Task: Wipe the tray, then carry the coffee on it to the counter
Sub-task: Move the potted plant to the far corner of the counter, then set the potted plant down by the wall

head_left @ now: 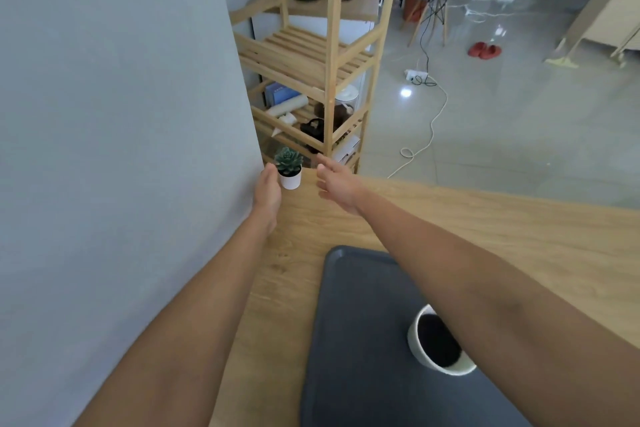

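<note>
Head view, read left to right. A grey wall (114, 114) fills the left side, and the wooden counter (485, 229) runs along its foot. The left hand (267, 191) lies against the wall at the counter's far end, fingers straight and together, holding nothing; its tips are just beside, perhaps touching, the white pot of a small succulent (289, 168), though contact cannot be confirmed. The right hand (336, 184) reaches out a little to the right of the plant, palm down, fingers spread and empty. Behind both stands a slatted wooden shelf unit (332, 55), and further right a glossy floor with a white cable (431, 121). The dark tray (353, 315) rests on the counter near the person, well short of both hands, its long axis running away from the viewer and roughly parallel with the forearms. The coffee cup (438, 340), white and filled with dark liquid, stands on the tray's right part, directly under the right forearm. Hence tray and cup lie back toward the body from either hand, with the right arm the nearer to the cup. The tray appears already delivered; judged so, no carrying remains. The forearm hides the cup's right rim, any handle is unseen, the tray's near end is cut off by the frame, and no wiping cloth is visible.
</note>
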The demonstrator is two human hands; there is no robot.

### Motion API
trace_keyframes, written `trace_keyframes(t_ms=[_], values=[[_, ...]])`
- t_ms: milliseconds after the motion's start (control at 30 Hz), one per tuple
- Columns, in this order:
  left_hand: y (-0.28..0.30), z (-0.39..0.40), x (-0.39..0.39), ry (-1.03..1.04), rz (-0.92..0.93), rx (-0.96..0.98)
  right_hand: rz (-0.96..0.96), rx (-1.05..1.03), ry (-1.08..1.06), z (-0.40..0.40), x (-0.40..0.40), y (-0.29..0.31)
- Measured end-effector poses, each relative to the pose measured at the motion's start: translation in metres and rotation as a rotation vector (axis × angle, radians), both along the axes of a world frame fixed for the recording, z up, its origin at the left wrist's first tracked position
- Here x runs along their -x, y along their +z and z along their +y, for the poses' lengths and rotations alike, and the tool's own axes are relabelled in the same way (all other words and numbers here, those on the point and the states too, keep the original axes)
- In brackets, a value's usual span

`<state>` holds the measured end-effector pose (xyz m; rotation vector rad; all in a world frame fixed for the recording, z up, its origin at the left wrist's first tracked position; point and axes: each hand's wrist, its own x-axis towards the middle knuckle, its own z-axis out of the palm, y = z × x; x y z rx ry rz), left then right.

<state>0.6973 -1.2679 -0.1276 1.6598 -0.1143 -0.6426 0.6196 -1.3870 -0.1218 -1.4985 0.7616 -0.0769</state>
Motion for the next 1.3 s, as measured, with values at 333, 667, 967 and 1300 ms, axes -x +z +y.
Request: trace_keyframes(t_ms=[333, 667, 967, 1300], values=[[0.059, 0.048, 0.107, -0.127, -0.209, -0.085, -0.075, 0.102, -0.123, -0.004, 0.16, 0.057], [0.019, 0.126, 0.27, -0.222, -0.409, -0.306, 0.095, 0.428, -0.374, 0.029, 0.368, 0.004], [-0.074, 0.212, 0.371, -0.525, -0.819, -0.566, 0.29, 0.717, -0.277, 0.154, 0.471, -0.067], [-0.099, 0.238, 0.388, -0.729, -1.086, -0.783, 0.565, 1.13, -0.055, 0.217, 0.484, -0.104]])
